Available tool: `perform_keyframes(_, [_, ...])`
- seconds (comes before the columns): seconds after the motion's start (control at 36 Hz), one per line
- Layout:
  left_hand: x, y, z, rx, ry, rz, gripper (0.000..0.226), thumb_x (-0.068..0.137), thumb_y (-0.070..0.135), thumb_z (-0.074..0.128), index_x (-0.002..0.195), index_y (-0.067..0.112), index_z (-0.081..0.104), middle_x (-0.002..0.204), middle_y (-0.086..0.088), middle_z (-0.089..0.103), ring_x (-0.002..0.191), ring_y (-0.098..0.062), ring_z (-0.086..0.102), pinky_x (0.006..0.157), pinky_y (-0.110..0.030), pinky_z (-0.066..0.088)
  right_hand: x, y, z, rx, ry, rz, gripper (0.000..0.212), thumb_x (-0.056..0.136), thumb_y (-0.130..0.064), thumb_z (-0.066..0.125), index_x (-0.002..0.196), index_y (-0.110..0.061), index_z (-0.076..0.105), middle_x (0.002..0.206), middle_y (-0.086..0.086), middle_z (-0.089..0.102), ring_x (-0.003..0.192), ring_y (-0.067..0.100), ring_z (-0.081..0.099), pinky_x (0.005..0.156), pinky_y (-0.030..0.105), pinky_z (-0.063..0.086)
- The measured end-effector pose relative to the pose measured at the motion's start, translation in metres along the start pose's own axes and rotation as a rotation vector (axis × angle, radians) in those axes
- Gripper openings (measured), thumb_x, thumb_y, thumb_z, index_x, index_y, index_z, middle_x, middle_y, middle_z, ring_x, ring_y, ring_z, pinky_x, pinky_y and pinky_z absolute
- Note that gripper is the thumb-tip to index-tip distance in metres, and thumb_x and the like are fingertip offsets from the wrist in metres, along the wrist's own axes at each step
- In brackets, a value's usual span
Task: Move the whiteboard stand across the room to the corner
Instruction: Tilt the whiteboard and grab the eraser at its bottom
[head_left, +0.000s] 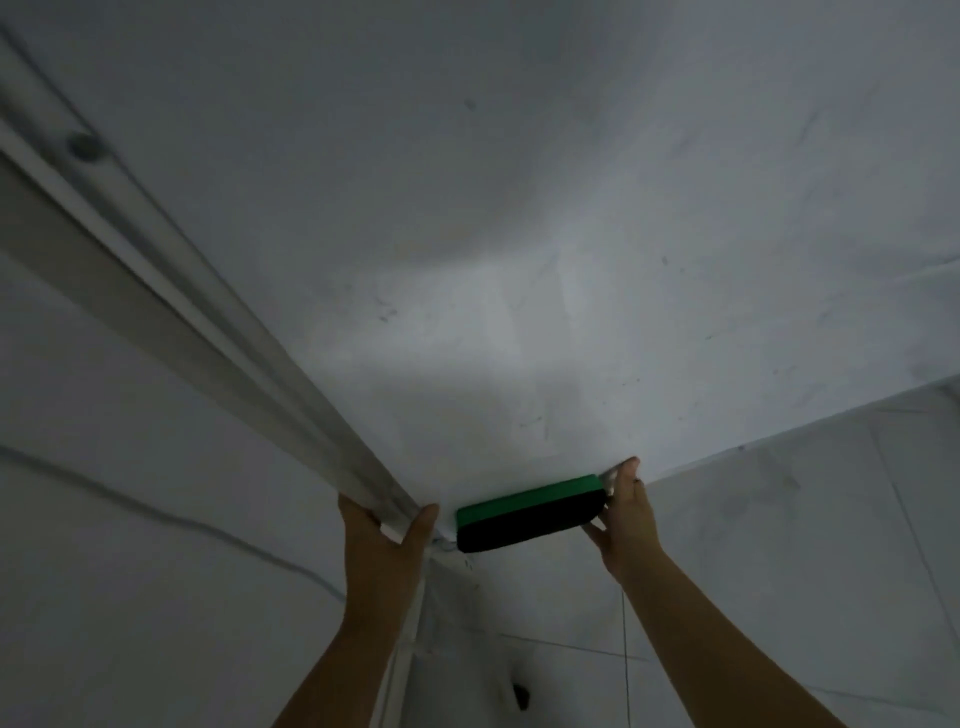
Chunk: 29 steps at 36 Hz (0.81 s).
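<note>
At the board's lower corner | left hand (387, 525) clasps whiteboard stand (291, 395) frame edge to steer; right hand (626, 512) pinches bottom rim beside green eraser (532, 512), steadying it; corner unseen

1. Two arms enter from the bottom edge, each ending in a hand: the left hand (382, 535) and the right hand (626, 519).
2. Both forearms are bare up to the frame edge; no sleeve, cuff or fabric shows on either.
3. Both hands are bare, without gloves.
4. No ring, watch, band or strap can be seen on the wrists or fingers in view.
5. The left hand shows its back and thumb; the other fingers are hidden.
6. The right hand shows its back, thumb and one fingertip.
7. The picture is dim and soft, so nails and fine marks cannot be told.
</note>
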<state>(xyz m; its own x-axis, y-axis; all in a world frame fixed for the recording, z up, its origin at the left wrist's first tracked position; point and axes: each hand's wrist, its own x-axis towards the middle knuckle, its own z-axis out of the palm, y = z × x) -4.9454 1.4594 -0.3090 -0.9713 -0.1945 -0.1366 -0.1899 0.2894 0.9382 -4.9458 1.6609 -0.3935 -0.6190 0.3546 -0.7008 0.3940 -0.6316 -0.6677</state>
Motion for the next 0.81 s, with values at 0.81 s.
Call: perform_keyframes(0.81, [-0.05, 0.481, -0.133, -0.172, 0.259, 0.896, 0.076, 0.071, 0.024, 0.071, 0.134, 0.016, 0.028, 0.122, 0.003, 0.047, 0.113, -0.01, 0.044, 0.092, -0.024, 0.037, -0.372, -0.369, 0.172, -0.939, 0.248, -2.049, 0.064, 0.088, -0.057, 0.015, 0.13, -0.013, 0.032, 0.142, 0.024, 0.034, 0.132, 0.032, 0.01, 0.1, 0.058, 0.011])
